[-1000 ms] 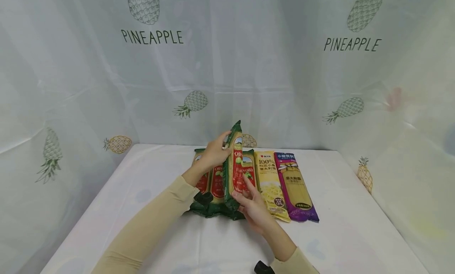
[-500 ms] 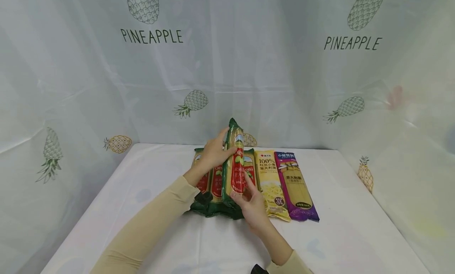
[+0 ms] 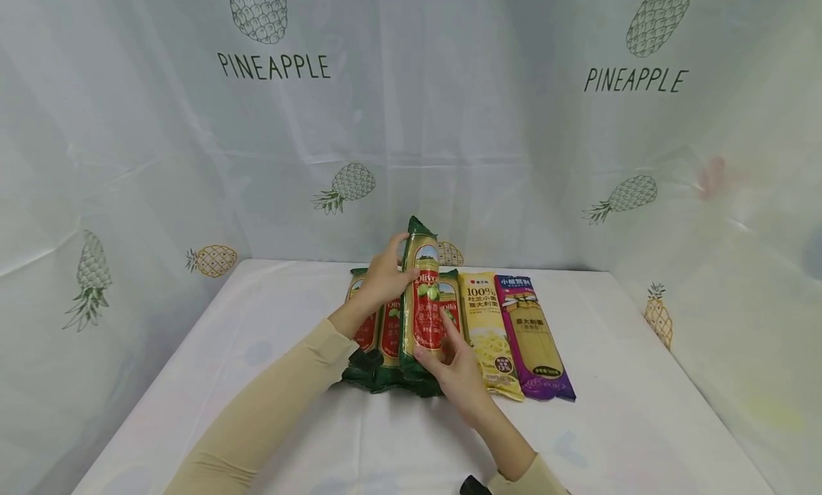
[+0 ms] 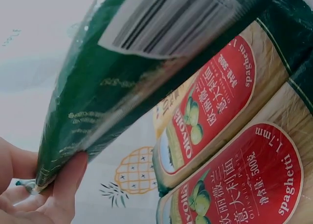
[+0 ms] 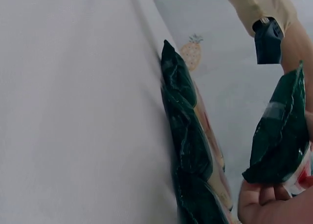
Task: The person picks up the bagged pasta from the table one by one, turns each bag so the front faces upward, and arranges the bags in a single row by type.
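Note:
A green spaghetti packet [image 3: 424,302] with a red label is held tilted above others like it, front towards the head camera. My left hand [image 3: 387,274] grips its upper left edge; in the left wrist view, thumb and fingers pinch one end beneath its barcoded green back [image 4: 122,72]. My right hand [image 3: 460,374] holds its lower right side, thumb on the front. In the right wrist view, the packet's green end [image 5: 279,131] rests in my right hand's fingers [image 5: 266,194]. Beneath lie several matching spaghetti packets [image 3: 389,334] side by side, partly hidden by the held one.
To the right lie a yellow pasta packet [image 3: 491,338] and a purple pasta packet [image 3: 536,338]. A white cloth covers the table [image 3: 629,381]. A pineapple-print curtain [image 3: 475,124] hangs behind and along both sides.
Both hands have turned the held spaghetti packet so its front faces the head camera more fully. Its top has shifted slightly left. The packets on the table have not moved.

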Motion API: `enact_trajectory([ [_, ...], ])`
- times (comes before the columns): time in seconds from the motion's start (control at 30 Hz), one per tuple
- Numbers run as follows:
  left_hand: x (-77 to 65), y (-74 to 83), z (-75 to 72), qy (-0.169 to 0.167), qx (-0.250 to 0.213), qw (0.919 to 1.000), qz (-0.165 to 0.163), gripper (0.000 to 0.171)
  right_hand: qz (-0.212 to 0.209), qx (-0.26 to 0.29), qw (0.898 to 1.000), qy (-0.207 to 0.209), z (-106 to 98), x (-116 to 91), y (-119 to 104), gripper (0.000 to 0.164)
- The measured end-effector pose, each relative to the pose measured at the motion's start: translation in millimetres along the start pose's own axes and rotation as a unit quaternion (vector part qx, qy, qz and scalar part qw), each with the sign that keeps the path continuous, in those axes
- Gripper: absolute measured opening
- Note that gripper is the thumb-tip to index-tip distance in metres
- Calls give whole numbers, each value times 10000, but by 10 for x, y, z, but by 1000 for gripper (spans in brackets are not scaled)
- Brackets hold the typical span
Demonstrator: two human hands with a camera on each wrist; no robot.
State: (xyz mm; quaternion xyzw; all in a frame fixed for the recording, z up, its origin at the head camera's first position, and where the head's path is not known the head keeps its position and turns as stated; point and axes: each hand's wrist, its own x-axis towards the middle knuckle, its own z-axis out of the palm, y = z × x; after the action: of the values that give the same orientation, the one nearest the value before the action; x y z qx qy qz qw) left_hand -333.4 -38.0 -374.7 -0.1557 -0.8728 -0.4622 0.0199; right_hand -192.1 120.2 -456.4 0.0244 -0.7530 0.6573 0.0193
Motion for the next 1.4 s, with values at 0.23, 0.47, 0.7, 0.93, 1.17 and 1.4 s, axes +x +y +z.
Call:
enact_trajectory([
  [0.23, -25, -1, -36, -201, -747, 9968, -214, 76, 471, 695, 9940, -695, -121, -29, 27, 77],
  [0.47, -64, 30, -59, -285, -958, 9941, -411, 74, 949, 1581, 9714, -1497, -244, 15, 101, 87],
  [0.7, -52, -29, -56, -506, -827, 9943, -439, 73, 781, 1856, 9649, -1688, -240, 36, 138, 88],
  [0.93, -31, -54, -73, -626, -406, 9968, -279, 76, 529, 2040, 9682, -1348, -187, 43, 125, 88],
  [1.17, -32, -72, -90, -497, -69, 9984, -275, 78, 382, 2014, 9736, -1006, -133, 42, 29, 88],
  [1.4, -30, -78, -94, -272, -185, 9990, -287, 81, 336, 1435, 9873, -599, -67, 16, -46, 88],
])
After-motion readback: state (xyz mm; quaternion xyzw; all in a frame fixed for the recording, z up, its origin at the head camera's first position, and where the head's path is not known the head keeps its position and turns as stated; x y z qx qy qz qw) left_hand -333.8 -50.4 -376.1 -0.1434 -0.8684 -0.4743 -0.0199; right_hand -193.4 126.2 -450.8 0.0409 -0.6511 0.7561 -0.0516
